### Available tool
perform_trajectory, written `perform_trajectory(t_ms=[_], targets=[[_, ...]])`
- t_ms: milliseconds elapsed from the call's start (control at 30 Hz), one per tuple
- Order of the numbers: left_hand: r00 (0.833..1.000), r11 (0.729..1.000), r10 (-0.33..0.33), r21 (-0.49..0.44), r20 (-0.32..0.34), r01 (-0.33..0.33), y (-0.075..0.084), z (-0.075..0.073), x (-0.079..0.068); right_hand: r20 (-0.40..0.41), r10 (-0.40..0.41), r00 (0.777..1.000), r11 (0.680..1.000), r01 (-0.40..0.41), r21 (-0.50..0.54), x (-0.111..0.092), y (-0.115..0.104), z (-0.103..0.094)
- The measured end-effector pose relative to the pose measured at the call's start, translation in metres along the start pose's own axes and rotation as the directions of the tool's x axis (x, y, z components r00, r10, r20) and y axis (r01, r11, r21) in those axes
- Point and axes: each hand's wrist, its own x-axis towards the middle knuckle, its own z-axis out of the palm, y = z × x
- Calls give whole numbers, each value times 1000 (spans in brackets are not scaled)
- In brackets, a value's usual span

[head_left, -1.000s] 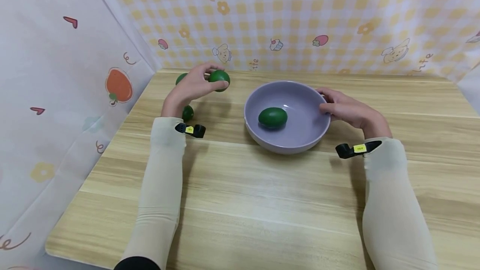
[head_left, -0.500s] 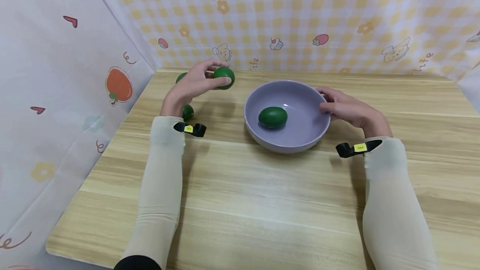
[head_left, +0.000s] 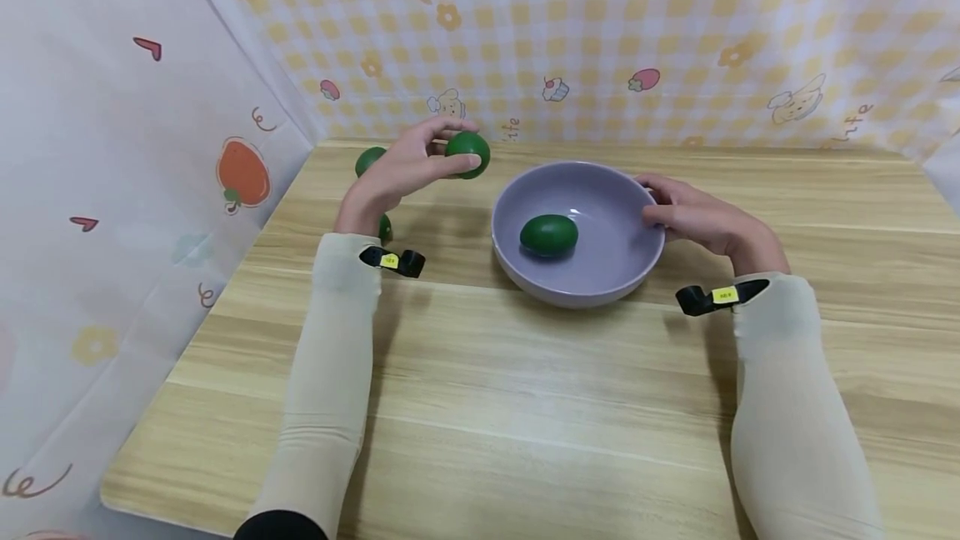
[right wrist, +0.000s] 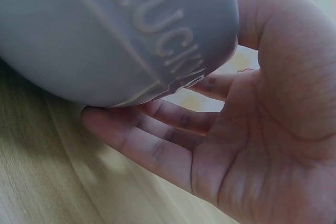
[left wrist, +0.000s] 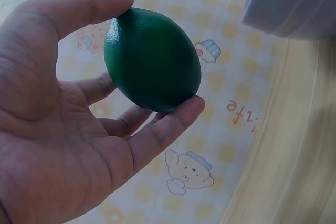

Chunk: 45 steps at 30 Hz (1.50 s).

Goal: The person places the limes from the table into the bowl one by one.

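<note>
Pinching a green fruit [head_left: 465,150], your left grip [head_left: 408,165] hangs at ten o'clock from the purple bowl [head_left: 611,248]; your right grip [head_left: 697,219] holds it near three o'clock; a second fruit [head_left: 549,236] lies inside.

Tabletop: I'm looking at a pale wood-grain tabletop [head_left: 525,432], its grain running roughly side to side, its near left corner rounded.
Bowl: from my head view, a round lavender bowl [head_left: 573,298] stands upright near the middle, toward the back.
Rear green fruit: I see one [head_left: 368,159] lying close to the back left corner, partly hidden.
Front green fruit: only a sliver [head_left: 386,227] shows to me, nearer the front.
</note>
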Motion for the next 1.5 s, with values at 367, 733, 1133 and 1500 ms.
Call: perform_trajectory(t_ms=[367,733,1133,1500], targets=[[996,996,89,-23,-3,-89,10,6,-2,7,2,1000,1000,-2,5,-1,2,3],[987,987,161,-18,4,-161,19,21,1,8,1,1000,1000,-1,21,-1,-3,4],[984,986,167,-3,57,-167,23,42,9,-3,2,1000,999,-2,39,-4,0,4],[987,989,149,7,65,-150,23,49,9,6,-4,1000,999,4,41,-2,-1,5]])
